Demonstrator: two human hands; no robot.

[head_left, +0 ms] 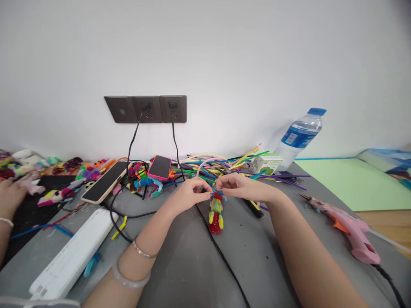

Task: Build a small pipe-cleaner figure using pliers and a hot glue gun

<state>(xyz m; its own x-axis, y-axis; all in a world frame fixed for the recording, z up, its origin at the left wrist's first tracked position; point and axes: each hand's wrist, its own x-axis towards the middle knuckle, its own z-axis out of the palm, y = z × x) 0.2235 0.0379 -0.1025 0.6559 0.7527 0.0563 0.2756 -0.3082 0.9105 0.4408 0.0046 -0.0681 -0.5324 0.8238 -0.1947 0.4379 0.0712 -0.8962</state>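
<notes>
Workpiece: one chenille figure, red, yellow and teal, lying on the grey tabletop. Its long axis runs from the fingertips back toward the wearer, leaning only slightly; the rounded red end is the nearer one. The far end meets both hands.

Left hand: thumb and index finger closed in a pinch at the far end of the figure. From this hand, the figure extends to the right and toward the wearer.

Right hand: likewise pinched at that end, just beside the left fingertips. From this hand, the figure extends to the left and toward the wearer. Neither hand is clearly nearer. (The exact piece between each thumb and finger is too small to tell.)

Surroundings: a black cable passes just left of the figure, below the left hand. Loose chenille stems lie beyond both hands. The pink glue gun lies well to the right of the right hand, its nozzle angled toward the hands' side.
</notes>
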